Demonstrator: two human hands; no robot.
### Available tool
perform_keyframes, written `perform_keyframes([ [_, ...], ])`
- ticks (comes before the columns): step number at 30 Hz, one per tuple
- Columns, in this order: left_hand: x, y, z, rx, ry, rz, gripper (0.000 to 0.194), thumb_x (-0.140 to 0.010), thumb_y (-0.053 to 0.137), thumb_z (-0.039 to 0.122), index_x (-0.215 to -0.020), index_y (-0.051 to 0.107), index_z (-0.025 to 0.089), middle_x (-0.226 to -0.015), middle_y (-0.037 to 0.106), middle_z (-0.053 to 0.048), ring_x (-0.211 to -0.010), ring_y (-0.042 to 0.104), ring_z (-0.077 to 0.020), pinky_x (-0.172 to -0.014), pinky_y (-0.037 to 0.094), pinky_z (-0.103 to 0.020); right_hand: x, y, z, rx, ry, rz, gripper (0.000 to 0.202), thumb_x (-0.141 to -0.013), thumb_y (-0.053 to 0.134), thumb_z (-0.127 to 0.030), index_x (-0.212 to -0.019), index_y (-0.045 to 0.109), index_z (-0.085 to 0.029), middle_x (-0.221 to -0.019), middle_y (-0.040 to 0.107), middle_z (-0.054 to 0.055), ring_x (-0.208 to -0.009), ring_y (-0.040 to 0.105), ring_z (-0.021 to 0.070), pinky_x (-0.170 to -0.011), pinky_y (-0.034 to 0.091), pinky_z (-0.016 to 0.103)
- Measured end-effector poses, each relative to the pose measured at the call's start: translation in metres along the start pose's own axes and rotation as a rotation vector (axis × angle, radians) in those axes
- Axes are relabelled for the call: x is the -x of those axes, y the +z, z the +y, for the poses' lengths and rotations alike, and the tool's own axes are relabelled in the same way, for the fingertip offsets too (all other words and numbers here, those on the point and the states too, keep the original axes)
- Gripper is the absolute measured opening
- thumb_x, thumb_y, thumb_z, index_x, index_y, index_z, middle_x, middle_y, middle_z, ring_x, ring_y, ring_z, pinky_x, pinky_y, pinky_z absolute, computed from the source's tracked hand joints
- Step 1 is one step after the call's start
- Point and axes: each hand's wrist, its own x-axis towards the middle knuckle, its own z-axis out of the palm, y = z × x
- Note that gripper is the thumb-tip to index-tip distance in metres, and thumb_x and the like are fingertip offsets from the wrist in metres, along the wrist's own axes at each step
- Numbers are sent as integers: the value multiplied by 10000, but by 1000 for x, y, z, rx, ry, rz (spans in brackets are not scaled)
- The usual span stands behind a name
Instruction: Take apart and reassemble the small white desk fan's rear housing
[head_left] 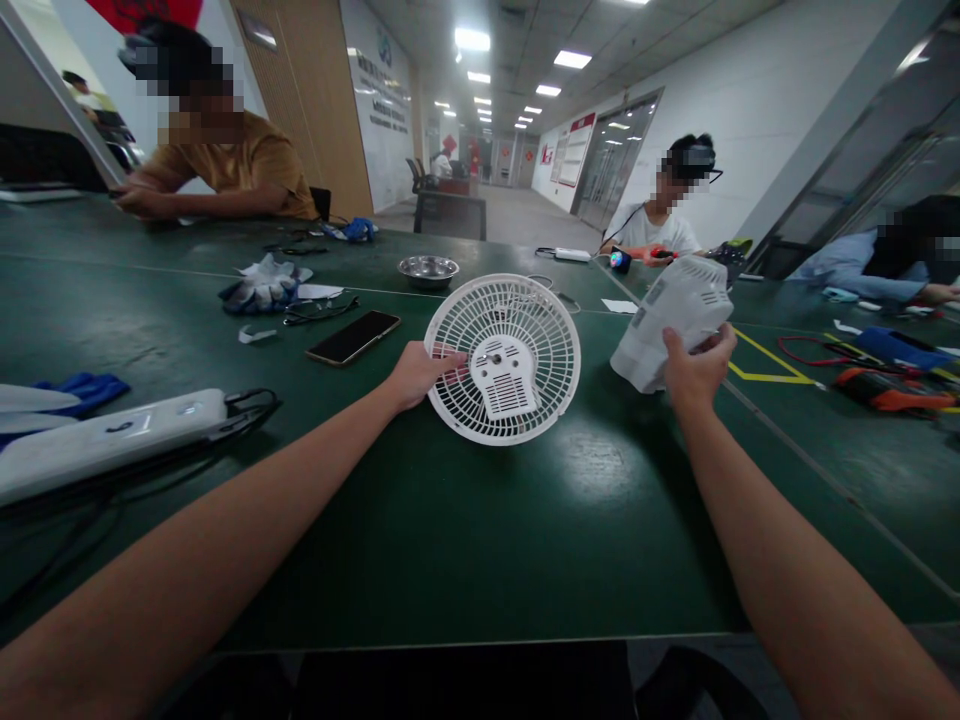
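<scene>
My left hand point(421, 374) grips the left edge of a round white fan grille point(551, 335), thumb over the slats and fingers behind it. The grille stands tilted up over the table, its slotted centre plate facing me, with a small metal shaft end at the middle. To the right, my right hand point(699, 366) is closed around a white plastic fan housing point(667, 310) with vent slots at its upper end. That housing is held at a slant, apart from the grille. The far fingers of both hands are partly hidden.
On the green table point(450, 560) lie a phone point(354, 337), glasses point(322, 312), gloves point(262, 284) and a white power strip point(112, 440). Behind the grille is a metal bowl point(427, 270). An orange multimeter point(892, 388) rests at right. Other people sit across the table.
</scene>
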Motion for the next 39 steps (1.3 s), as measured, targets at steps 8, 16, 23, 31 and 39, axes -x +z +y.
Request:
perform_keyframes([
  [8,2,1,4,-16,-12,4,97,-791,846,181,-853,780,145,-824,785,-71,-752,745,-204,-783,619,-400,-5,-2,-12,-123,33,-45,727,-834,672,-420,-1450,359,-195,-1476,578,204,-1231,660,290,-1013,532,438],
  [16,1,1,-1,-21,21,3,130,-783,858,209,-859,783,135,-812,782,-69,-725,733,-194,-785,618,-402,5,-17,-37,38,-114,103,833,-776,768,-405,-1485,401,-169,-1465,552,213,-1277,561,353,-1112,428,532],
  [23,3,3,4,-14,-5,22,138,-765,856,193,-853,773,127,-800,782,-68,-735,741,-203,-792,621,-412,40,-10,-81,-58,-187,-164,787,-814,704,-470,-1482,434,-154,-1385,612,183,-1154,640,324,-981,523,489],
  [31,6,4,7,-32,-6,16,110,-779,847,193,-827,768,134,-790,771,-68,-737,735,-206,-769,614,-396,73,9,-88,179,-72,-643,741,-771,746,-565,-1347,556,-138,-1206,723,198,-1057,695,347,-986,540,515],
  [39,5,2,5,-26,-9,9,122,-787,847,207,-856,777,134,-820,781,-81,-750,745,-210,-785,619,-408,74,4,-84,518,-24,-886,749,-670,824,-694,-1159,612,-168,-1165,709,239,-1087,686,434,-948,536,631],
])
